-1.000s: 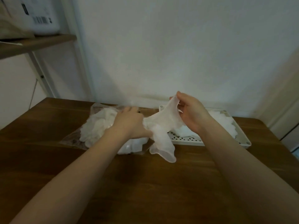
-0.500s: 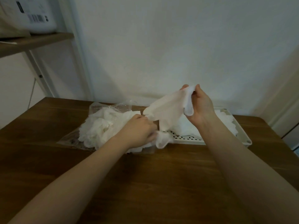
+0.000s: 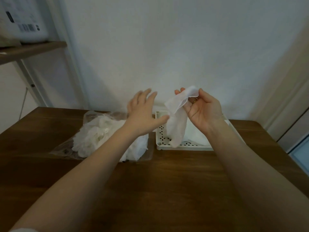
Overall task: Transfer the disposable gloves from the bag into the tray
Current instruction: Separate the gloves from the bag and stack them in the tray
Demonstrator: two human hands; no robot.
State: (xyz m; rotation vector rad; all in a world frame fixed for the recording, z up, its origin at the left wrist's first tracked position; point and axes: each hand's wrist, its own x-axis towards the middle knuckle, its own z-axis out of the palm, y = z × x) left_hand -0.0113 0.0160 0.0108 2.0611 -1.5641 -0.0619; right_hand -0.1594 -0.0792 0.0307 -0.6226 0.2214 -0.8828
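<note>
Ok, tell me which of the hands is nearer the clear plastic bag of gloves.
Left. The left hand hovers above the clear plastic bag; the right hand is over the white perforated tray.

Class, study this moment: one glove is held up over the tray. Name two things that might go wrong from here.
1. The right hand pinches the glove only at its top edge; it may slip and land on the table instead of the tray.
2. The open left hand hovers above the bag; reaching back, it might drag loose gloves out onto the table.
</note>
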